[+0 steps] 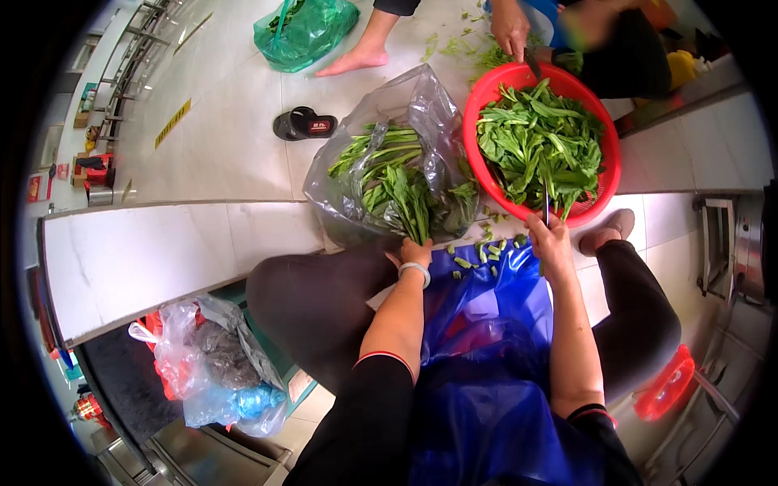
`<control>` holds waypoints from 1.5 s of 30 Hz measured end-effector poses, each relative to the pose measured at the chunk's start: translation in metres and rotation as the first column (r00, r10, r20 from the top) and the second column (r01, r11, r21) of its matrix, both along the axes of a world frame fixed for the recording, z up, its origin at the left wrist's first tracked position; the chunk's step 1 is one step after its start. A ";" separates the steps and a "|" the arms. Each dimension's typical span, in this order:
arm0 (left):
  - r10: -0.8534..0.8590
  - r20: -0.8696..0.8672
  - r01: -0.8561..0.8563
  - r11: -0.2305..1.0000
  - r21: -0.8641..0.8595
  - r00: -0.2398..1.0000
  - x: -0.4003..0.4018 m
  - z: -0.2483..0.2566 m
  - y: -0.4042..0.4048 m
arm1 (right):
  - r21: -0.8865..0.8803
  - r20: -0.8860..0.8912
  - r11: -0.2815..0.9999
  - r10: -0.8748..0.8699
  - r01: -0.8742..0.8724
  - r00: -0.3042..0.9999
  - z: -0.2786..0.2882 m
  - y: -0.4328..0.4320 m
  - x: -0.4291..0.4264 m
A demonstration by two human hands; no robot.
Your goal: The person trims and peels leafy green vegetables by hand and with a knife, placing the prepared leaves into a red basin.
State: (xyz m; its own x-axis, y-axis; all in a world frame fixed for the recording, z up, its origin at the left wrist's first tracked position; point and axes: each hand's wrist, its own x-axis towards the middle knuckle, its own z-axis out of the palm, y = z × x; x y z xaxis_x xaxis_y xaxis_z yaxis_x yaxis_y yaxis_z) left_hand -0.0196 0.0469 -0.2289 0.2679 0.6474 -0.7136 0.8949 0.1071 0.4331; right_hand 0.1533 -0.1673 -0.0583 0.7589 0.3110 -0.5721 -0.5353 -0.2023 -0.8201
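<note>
My left hand [416,254], with a pale bangle at its wrist, grips the stem ends of a bunch of leafy greens [406,197]. The bunch lies at the mouth of a clear plastic bag [340,182] that holds more long-stemmed greens. My right hand [552,248] is closed around a knife [546,203], its blade pointing away over the near rim of a red plastic colander [471,130]. Loose leafy greens [538,140] fill the colander. A bit of green shows below my right hand; I cannot tell whether it is handle or stem. Cut stem pieces [480,252] lie on my blue plastic apron [492,364].
Across from me, another person's hand [510,30] holds a knife [532,63] at the colander's far rim. A green plastic bag [304,36], a black slipper [304,124] and that person's bare foot [358,59] are on the tiled floor. Crumpled plastic bags [219,364] sit at lower left.
</note>
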 end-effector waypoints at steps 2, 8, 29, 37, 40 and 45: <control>-0.058 -0.064 0.058 0.998 0.002 0.996 0.001 -0.009 0.005 | -0.036 0.012 0.998 0.051 -0.051 0.999 -0.010 0.005 -0.001; 0.016 -0.131 -0.016 1.000 -0.001 0.991 0.007 -0.022 0.010 | -0.200 -0.009 0.922 0.336 -0.331 0.942 -0.028 0.025 -0.018; 0.426 0.635 -0.001 0.831 -0.556 0.644 0.020 0.199 -0.029 | -0.047 0.308 0.820 0.555 -0.571 0.772 0.034 0.039 -0.070; 0.513 0.502 -0.278 0.837 -0.470 0.696 0.011 0.111 0.038 | 0.313 -0.158 0.948 0.122 -0.068 0.980 0.051 -0.008 -0.069; -0.069 0.349 0.003 0.982 0.187 0.935 0.023 0.111 0.018 | 0.342 -0.146 0.939 0.023 0.029 0.989 0.055 -0.020 -0.069; -0.097 0.614 0.387 0.848 -0.360 0.783 0.038 0.180 -0.046 | 0.295 0.010 0.955 -0.011 0.008 1.000 0.052 -0.026 -0.066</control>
